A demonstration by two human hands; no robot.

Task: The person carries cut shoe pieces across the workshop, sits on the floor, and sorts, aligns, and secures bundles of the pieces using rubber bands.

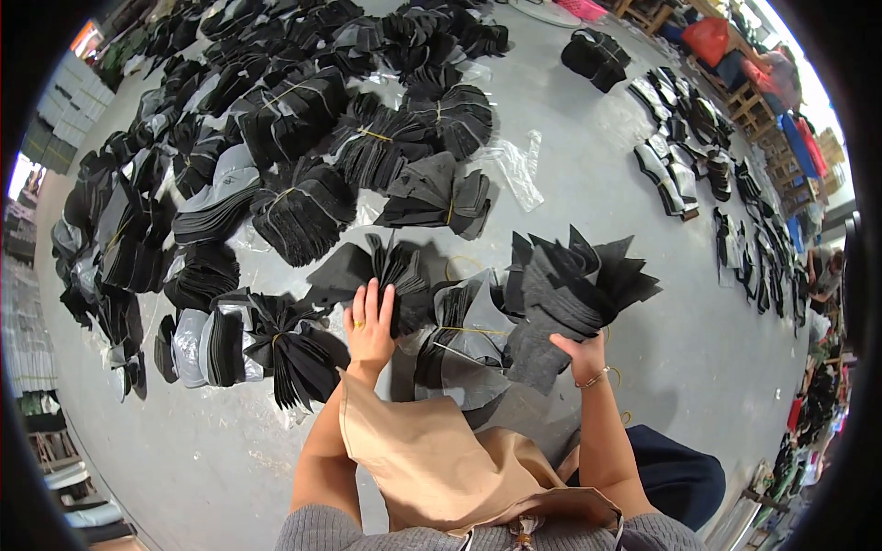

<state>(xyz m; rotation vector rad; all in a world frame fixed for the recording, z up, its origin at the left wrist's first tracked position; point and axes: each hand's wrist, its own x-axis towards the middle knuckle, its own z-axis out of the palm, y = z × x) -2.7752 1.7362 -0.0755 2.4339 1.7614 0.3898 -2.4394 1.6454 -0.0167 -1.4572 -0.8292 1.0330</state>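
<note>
My right hand [586, 356] grips a thick bundle of dark grey fabric pieces [568, 308], thumb on the near side and fingers hidden behind it. The bundle's upper ends fan out in jagged points. My left hand [370, 326] lies with fingers stretched out on another dark fabric stack [411, 280], which spreads apart like a fan. Between my two hands sits a tied bundle [469, 326] of grey and black pieces, a yellow band around its middle. A further black bundle [289, 344], tied and fanned out, lies left of my left hand.
Many tied stacks of black and grey fabric [294, 110] cover the floor ahead and to the left. Clear plastic wrap [519, 170] lies beyond my hands. Rows of black and white bundles [675, 174] lie at right. Another person [776, 73] is at far right, near wooden stools.
</note>
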